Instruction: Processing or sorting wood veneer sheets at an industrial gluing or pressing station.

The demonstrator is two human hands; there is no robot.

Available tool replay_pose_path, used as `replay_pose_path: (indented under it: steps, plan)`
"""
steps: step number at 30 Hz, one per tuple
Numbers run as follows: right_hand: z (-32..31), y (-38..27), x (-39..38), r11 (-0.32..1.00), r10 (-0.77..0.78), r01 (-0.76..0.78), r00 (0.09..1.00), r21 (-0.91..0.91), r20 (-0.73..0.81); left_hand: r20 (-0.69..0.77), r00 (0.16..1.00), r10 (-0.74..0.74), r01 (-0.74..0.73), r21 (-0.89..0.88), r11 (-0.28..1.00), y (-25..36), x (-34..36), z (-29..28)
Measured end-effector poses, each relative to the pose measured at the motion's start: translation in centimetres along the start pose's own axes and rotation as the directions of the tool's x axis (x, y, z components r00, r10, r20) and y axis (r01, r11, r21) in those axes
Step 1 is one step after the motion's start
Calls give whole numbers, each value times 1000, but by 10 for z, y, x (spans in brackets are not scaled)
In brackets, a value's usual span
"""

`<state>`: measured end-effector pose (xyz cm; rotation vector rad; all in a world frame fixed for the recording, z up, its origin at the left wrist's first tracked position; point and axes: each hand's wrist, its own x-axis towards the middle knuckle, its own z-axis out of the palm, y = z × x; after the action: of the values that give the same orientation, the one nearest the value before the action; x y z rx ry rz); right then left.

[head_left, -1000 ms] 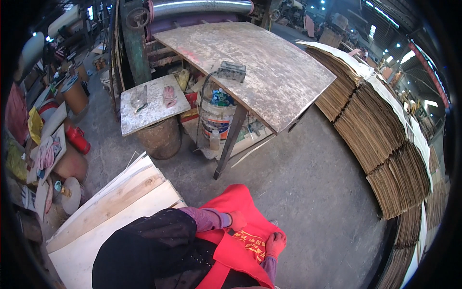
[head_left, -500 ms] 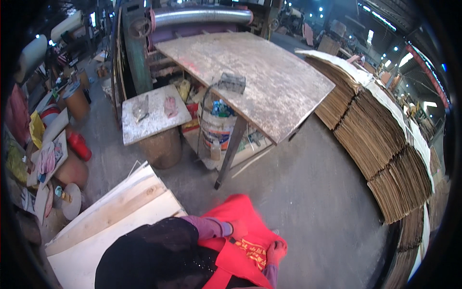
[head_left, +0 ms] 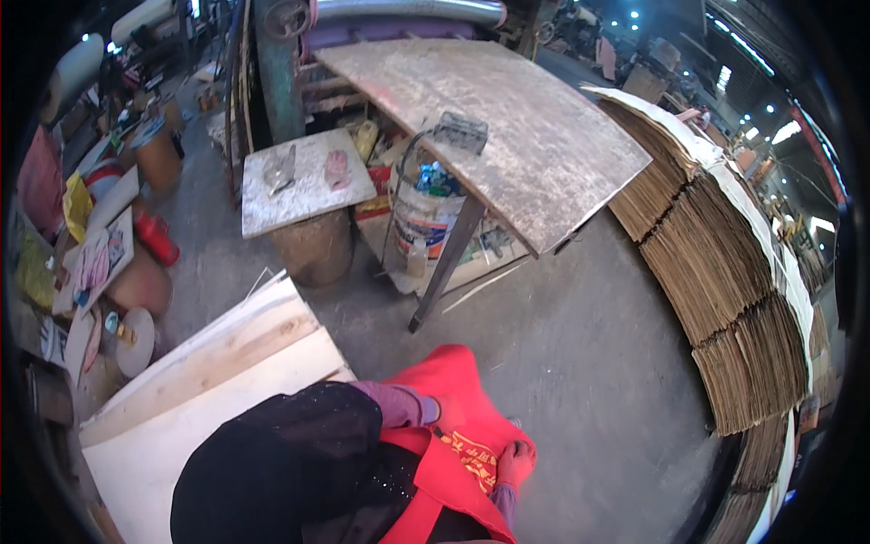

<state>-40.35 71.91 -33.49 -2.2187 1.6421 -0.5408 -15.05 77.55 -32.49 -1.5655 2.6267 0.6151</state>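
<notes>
A red apron point(head_left: 467, 385) with yellow lettering spreads over my lap. My left hand point(head_left: 446, 415), below a purple sleeve, lies against the upper part of the apron; its fingers are mostly hidden. At the apron's right side my right hand point(head_left: 517, 461) has its fingers curled over the red cloth. Black, partly sheer fabric point(head_left: 281, 462) covers much of the lower left and hides my left upper arm.
Pale wood sheets point(head_left: 208, 381) lie at my left. Ahead stands a stained table point(head_left: 507, 127) with a dark block point(head_left: 460, 132) on it, before a roller machine point(head_left: 408, 11). A small board-topped stand point(head_left: 308, 181) is beside it. Tall veneer stacks point(head_left: 707, 245) line the right.
The view has shifted slightly, so the table and stacks sit higher and further right. Both hands stay at the apron, with little visible change in their pose.
</notes>
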Motion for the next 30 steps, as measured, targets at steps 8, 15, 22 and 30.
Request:
replay_pose_path:
  steps: [8,15,22,30]
  plan:
    - [4,1,-1,998,-44,46,997,45,-57,72,994,-83,82,15,997,2,1,1]
    - [3,0,-2,998,-40,42,998,39,-57,69,995,-73,72,17,997,6,-3,-4]
    - [8,3,-1,997,-81,82,993,11,-90,31,996,-82,82,11,997,-8,12,34]
    - [8,4,-1,996,-92,92,992,5,-90,72,989,-131,133,-25,991,-1,8,15]
